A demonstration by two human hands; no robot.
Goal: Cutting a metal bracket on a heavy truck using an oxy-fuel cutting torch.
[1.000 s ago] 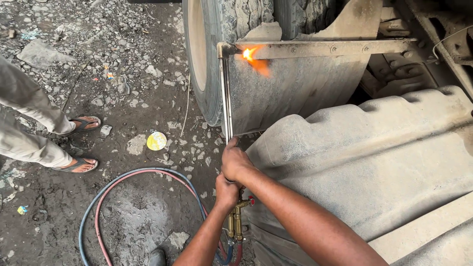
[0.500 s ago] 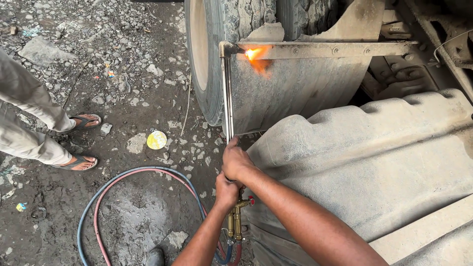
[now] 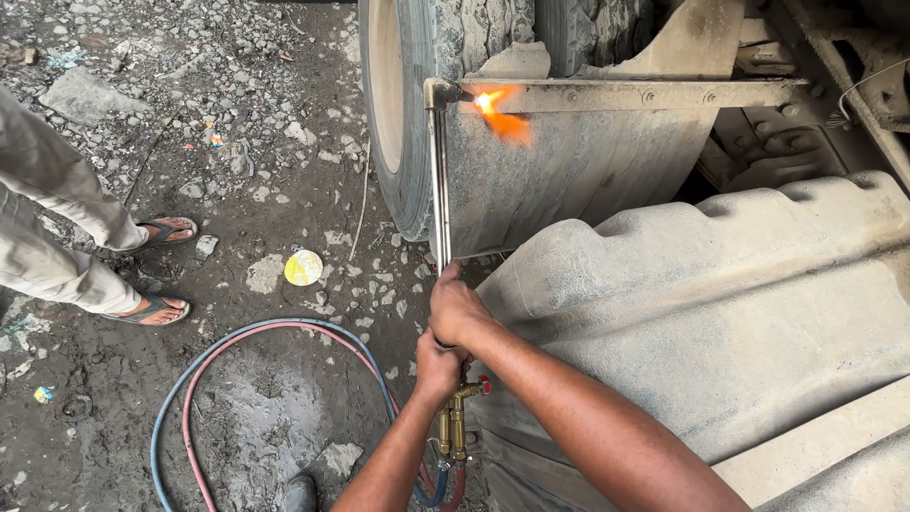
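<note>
Both my hands grip a long gas cutting torch [image 3: 438, 180]. My right hand [image 3: 455, 305] holds its tube higher up; my left hand [image 3: 438, 365] holds the brass handle [image 3: 453, 422] just below. The torch tip points right at a dusty horizontal metal bar [image 3: 645, 95], where an orange flame [image 3: 495, 112] burns. Below the bar hangs a grey mud flap [image 3: 559, 180] behind a large truck tyre [image 3: 398, 104].
Red and blue hoses [image 3: 237, 365] loop over the muddy, stony ground. Another person's legs in sandals [image 3: 142, 270] stand at the left. A round yellow lid [image 3: 303, 267] lies on the ground. A big grey moulded fender [image 3: 720, 303] fills the right.
The flame flickers and spreads slightly down and right along the bar. My hands and the torch stay almost still.
</note>
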